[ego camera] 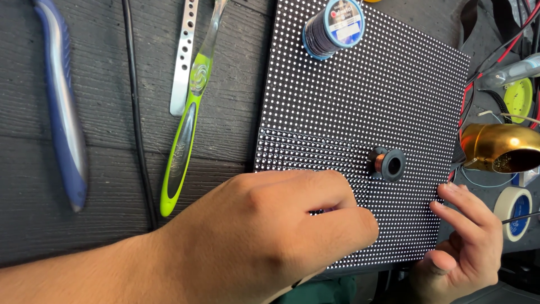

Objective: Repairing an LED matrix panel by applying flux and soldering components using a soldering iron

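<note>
Head view, looking down on a dark wooden bench: a square LED matrix panel [365, 112], black and studded with rows of small white dots, lies flat across the centre and right of the frame. It looks rigid, thin and fairly light, with a fragile face; the bare edges seem the safest places to take hold, since the dots could be knocked off. The left hand [264, 231], lower centre, rests on the panel's lower part with fingers curled as if pinching something small; what it grips is hidden. The right hand [467, 242], lower right, is loosely curled against the panel's right edge, fingertips touching it, holding nothing visible. A small black spool of copper wire [389, 164] stands on the panel just above the left hand. A larger blue-rimmed spool of dark wire [334, 26] sits near the panel's top edge. At the right are a brass-coloured cup [498, 147] and a roll of masking tape [514, 211]. At upper left lie a green-handled tool [185, 135], a perforated metal strip [184, 53] and a blue-handled tool [63, 107].
</note>
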